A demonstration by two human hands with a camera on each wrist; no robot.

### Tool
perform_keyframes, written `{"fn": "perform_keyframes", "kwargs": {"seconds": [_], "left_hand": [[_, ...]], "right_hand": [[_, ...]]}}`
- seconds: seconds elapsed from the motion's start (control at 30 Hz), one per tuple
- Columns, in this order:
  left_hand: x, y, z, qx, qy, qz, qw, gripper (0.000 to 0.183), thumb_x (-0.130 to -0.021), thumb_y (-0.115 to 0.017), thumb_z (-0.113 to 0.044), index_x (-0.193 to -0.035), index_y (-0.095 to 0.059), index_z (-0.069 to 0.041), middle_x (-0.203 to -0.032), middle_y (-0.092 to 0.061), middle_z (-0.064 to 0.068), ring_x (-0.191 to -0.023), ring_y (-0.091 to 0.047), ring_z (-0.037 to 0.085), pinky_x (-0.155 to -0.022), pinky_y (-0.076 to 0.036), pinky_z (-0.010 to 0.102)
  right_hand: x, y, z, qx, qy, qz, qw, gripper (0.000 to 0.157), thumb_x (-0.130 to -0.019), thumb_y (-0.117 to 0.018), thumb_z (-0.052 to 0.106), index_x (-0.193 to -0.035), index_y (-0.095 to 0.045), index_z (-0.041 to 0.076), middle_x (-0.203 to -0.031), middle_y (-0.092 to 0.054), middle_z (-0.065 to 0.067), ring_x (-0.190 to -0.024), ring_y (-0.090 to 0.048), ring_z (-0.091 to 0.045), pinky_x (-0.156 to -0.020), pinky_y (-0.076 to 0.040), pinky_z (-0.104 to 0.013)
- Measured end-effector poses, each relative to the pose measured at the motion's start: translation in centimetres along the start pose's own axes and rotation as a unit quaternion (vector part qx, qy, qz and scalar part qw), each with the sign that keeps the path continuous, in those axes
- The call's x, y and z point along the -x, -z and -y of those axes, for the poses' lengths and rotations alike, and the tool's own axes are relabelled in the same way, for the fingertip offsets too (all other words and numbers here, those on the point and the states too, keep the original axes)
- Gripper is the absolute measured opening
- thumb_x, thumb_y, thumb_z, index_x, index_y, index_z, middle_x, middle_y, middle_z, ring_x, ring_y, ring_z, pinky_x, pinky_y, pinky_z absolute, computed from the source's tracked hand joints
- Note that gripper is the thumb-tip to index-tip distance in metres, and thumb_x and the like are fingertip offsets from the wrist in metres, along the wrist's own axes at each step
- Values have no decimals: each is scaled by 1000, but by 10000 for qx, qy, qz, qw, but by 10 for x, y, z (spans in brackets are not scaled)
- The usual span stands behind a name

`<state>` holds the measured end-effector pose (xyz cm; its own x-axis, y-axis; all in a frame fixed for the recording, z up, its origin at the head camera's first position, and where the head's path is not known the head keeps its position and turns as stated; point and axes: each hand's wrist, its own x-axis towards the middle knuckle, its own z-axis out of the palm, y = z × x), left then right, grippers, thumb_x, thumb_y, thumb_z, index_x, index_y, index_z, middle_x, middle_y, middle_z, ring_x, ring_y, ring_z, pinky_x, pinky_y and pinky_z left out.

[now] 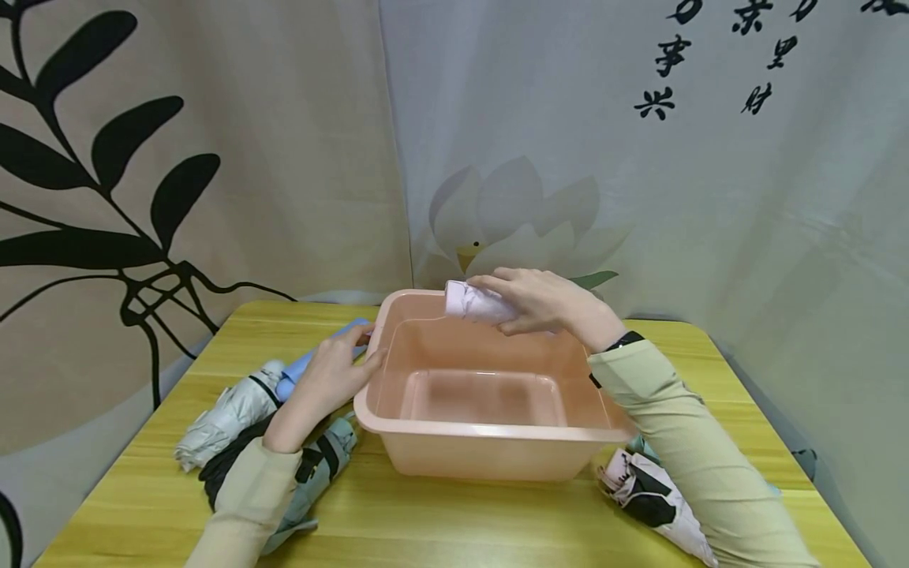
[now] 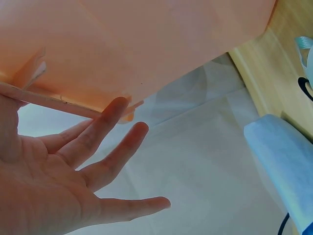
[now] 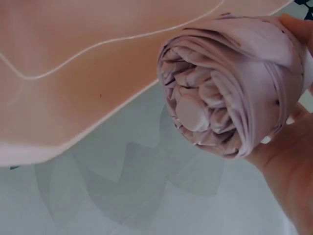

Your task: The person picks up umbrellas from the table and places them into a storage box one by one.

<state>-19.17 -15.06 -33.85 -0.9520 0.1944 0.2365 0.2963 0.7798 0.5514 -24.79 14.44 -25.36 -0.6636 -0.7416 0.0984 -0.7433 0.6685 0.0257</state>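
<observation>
My right hand (image 1: 550, 304) grips a rolled-up pale pink umbrella (image 1: 472, 303) over the far rim of a peach plastic basin (image 1: 490, 454). In the right wrist view, the umbrella's (image 3: 259, 73) gathered end and round tip face the camera. My left hand (image 1: 330, 375) touches the basin's left rim; the left wrist view shows its fingers (image 2: 115, 169) spread and fairly straight beneath the rim. The basin's visible floor is bare. Near the left hand lie a blue folded umbrella (image 1: 305, 367), a silver-grey one (image 1: 230, 414), a black one (image 1: 227, 465) and a grey-green one (image 1: 323, 477).
Right of the basin, a pale pink and black folded umbrella (image 1: 656, 505) lies partly under the right forearm, with a teal item (image 1: 642, 447) behind it. Everything rests on a yellow wood-grain table (image 1: 454, 525). A printed curtain (image 1: 511, 118) hangs behind the far edge.
</observation>
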Motion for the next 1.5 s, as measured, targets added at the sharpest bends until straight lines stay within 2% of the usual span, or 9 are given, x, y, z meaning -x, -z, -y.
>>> {"fn": "perform_keyframes", "kwargs": {"seconds": [0.27,0.4,0.57,0.77,0.93,1.13,1.33,1.43,1.5], "left_hand": [[0,-1,0,-38,-3,12,10000,52,-89,-56,-33,-131,-47,-3,-116,-62,18,-107,-58,33,-84,-49,46],[0,-1,0,-38,13,27,10000,52,-89,-56,-33,-130,-47,-3,-116,-62,18,-107,-58,34,-84,-49,47],[0,0,0,-45,31,42,10000,52,-89,-55,-33,-131,-47,-4,-116,-62,17,-107,-58,33,-83,-49,46],[1,1,-1,-27,-14,38,10000,51,-89,-55,-31,-131,-47,-3,-115,-62,18,-105,-59,34,-81,-49,45],[1,0,-1,-48,-51,35,10000,51,-90,-55,-32,-131,-47,-3,-115,-63,18,-104,-60,33,-80,-50,44],[2,0,0,-32,-115,-29,9999,49,-90,-56,-30,-130,-48,-2,-114,-63,19,-102,-60,34,-78,-50,44],[1,0,0,-41,-120,-55,9999,50,-90,-55,-31,-129,-48,-2,-114,-63,19,-103,-60,34,-79,-50,45],[2,1,0,-7,-114,-7,9999,50,-90,-54,-32,-129,-48,-2,-115,-63,18,-105,-59,34,-80,-49,45],[2,1,0,4,-108,34,9999,50,-90,-54,-33,-130,-48,-2,-116,-62,18,-105,-59,34,-81,-49,45]], "right_hand": [[-12,-11,3,-10,141,181,9997,70,-74,-73,27,-136,-41,18,-115,-55,-8,-96,-57,-24,-80,-49,-43],[-17,-20,3,48,238,271,9993,71,-74,-72,28,-137,-41,16,-113,-55,-8,-94,-57,-25,-78,-49,-43],[-21,-34,3,154,553,120,9983,69,-74,-71,27,-135,-43,17,-114,-55,-8,-95,-55,-26,-77,-49,-42],[-24,-48,4,373,829,-96,9958,69,-74,-72,27,-136,-42,18,-125,-52,-6,-99,-54,-27,-74,-50,-42],[-29,-60,4,606,1182,-293,9907,69,-73,-74,28,-134,-44,15,-129,-51,-8,-104,-54,-28,-85,-48,-41],[-35,-69,7,818,1440,-225,9859,65,-77,-72,29,-133,-44,12,-127,-51,-10,-115,-49,-29,-96,-44,-41],[-38,-77,15,1247,1425,-190,9817,62,-80,-67,36,-134,-43,17,-118,-53,-5,-105,-51,-25,-81,-49,-38],[-38,-82,19,1254,1413,-132,9819,60,-82,-63,40,-134,-43,18,-118,-53,-3,-102,-52,-24,-74,-50,-36],[-39,-85,20,1160,1426,-54,9829,60,-83,-61,42,-135,-42,18,-122,-53,-4,-104,-52,-25,-76,-50,-37]]}}
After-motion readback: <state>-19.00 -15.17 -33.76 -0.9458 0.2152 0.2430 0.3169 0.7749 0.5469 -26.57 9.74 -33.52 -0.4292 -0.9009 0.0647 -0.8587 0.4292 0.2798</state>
